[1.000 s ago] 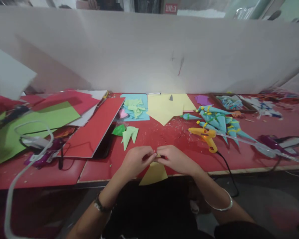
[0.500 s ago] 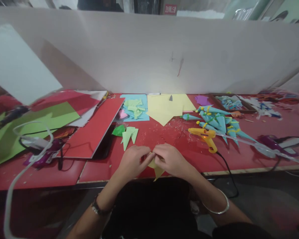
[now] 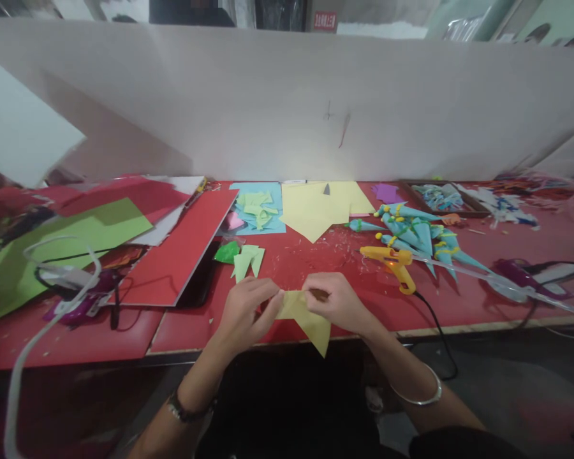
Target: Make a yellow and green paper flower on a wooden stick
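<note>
A piece of yellow paper [image 3: 310, 319] is stretched between my two hands at the front edge of the red table, its pointed lower part hanging toward me. My left hand [image 3: 247, 312] pinches its left end between thumb and fingers. The right end is pinched by my right hand [image 3: 337, 303], fingers curled over it. Light green paper pieces [image 3: 249, 260] lie just beyond my left hand, beside a green bundle [image 3: 228, 251]. A yellow glue gun [image 3: 396, 264] rests on the table to the right of my right hand.
Blue paper cones [image 3: 416, 233] are heaped behind the glue gun. Yellow sheets [image 3: 316, 207] lie at the back centre, near blue sheets [image 3: 280, 223]. A red board [image 3: 176, 255] is at left, with a white cable [image 3: 22, 363] nearer me. A white partition [image 3: 268, 102] stands behind.
My hands have moved apart, the left one leftward and the right one slightly rightward. More of the yellow paper shows between them, with its point farther right.
</note>
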The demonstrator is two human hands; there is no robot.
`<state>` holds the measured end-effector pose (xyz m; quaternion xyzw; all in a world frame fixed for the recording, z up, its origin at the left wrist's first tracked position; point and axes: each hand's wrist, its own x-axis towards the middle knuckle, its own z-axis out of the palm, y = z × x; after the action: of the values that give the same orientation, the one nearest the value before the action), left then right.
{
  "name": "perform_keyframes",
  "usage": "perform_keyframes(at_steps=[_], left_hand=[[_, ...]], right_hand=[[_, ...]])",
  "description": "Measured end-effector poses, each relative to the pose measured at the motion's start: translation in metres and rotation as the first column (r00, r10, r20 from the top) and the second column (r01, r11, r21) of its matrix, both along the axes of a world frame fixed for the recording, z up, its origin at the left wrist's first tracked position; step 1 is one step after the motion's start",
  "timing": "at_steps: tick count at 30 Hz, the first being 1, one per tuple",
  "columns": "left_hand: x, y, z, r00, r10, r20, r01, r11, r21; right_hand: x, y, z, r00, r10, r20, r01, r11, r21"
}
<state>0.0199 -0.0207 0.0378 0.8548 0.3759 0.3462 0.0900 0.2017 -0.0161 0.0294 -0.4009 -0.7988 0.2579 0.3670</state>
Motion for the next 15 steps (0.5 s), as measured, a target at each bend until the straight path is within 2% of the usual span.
perform_keyframes(at_steps=[10,15], left_hand=[[-0.01,0.002,0.007,0.994,0.059,0.095,-0.051,0.995,-0.088],[-0.016,0.003,0.006,0.943,0.179,0.281,-0.123,0.97,-0.208]], right_hand=[[0.023,0.003,-0.001,0.994,-0.112,0.006,0.112,0.991,-0.071],[0.032,0.007,-0.006,0.973,-0.215,-0.08,0.205,0.972,-0.119]])
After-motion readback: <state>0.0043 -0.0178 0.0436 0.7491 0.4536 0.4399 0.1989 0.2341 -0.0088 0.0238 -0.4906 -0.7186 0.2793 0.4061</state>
